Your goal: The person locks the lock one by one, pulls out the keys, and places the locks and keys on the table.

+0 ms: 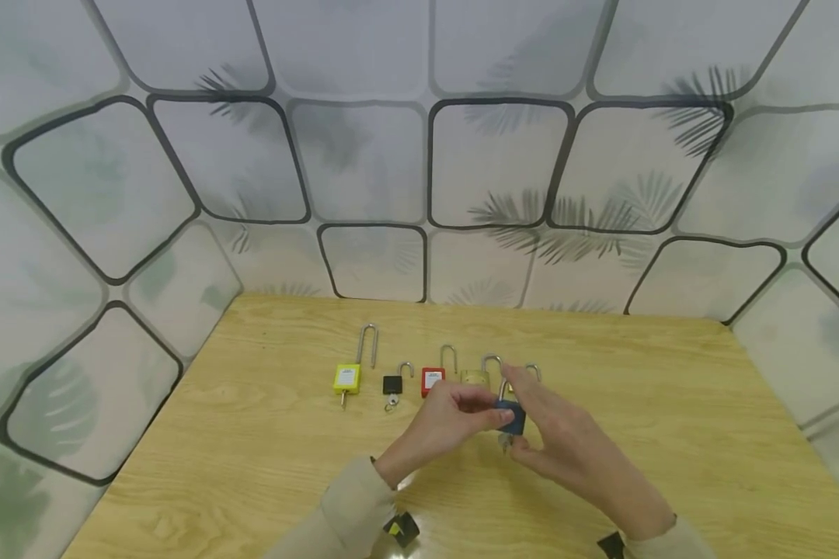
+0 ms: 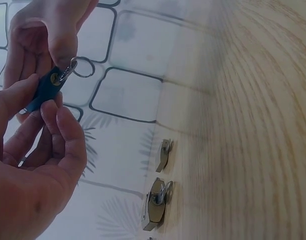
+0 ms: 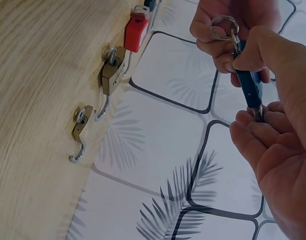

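Observation:
A blue padlock [image 1: 510,419] is held up over the table between both hands. My left hand [image 1: 447,419] pinches its body from the left side, with the thumb on the face. My right hand [image 1: 573,435] spans the lock from the other side. In the right wrist view its fingertips touch the metal shackle [image 3: 258,114] and its thumb presses by the key end of the blue body [image 3: 250,87]. A key with a split ring [image 2: 84,76] hangs out of the keyhole, seen in the left wrist view. The fingers cover part of the shackle.
Behind the hands, padlocks with raised shackles lie in a row: yellow [image 1: 346,378] with a long shackle, black [image 1: 392,385], red [image 1: 433,378], brass [image 1: 475,377], and a smaller brass one [image 3: 83,124] partly hidden in the head view. A patterned cloth wall [image 1: 363,171] borders the wooden table [image 1: 252,435].

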The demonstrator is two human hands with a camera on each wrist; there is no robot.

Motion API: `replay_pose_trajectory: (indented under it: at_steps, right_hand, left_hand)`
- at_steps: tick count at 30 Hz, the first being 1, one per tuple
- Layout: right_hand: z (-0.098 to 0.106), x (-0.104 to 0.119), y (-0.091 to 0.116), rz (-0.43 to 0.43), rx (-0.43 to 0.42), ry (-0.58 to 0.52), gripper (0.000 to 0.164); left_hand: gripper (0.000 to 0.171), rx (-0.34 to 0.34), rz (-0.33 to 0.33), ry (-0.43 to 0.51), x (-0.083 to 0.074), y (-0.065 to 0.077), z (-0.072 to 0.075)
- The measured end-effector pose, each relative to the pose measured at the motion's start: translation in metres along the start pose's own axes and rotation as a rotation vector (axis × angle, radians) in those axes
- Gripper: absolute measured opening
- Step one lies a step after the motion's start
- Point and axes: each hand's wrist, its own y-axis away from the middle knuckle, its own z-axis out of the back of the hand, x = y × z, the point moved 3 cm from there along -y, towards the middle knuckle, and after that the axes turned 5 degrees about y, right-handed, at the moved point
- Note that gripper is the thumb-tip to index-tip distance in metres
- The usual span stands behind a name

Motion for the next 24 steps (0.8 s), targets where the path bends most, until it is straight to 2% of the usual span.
replay_pose_trajectory:
  at_steps: [8, 24]
  right_hand:
    - [-0.0024, 0.0004, 0.0018, 0.026, -0.041, 0.000, 0.086]
    - [-0.0030, 0.0033, 0.0017, 0.057, -0.066, 0.025, 0.079]
  left_hand:
    - [0.017, 0.009, 0.000, 0.003, 0.0019, 0.0006, 0.0015]
    - [0.018, -0.003, 0.037, -0.006, 0.0052, 0.0024, 0.0018]
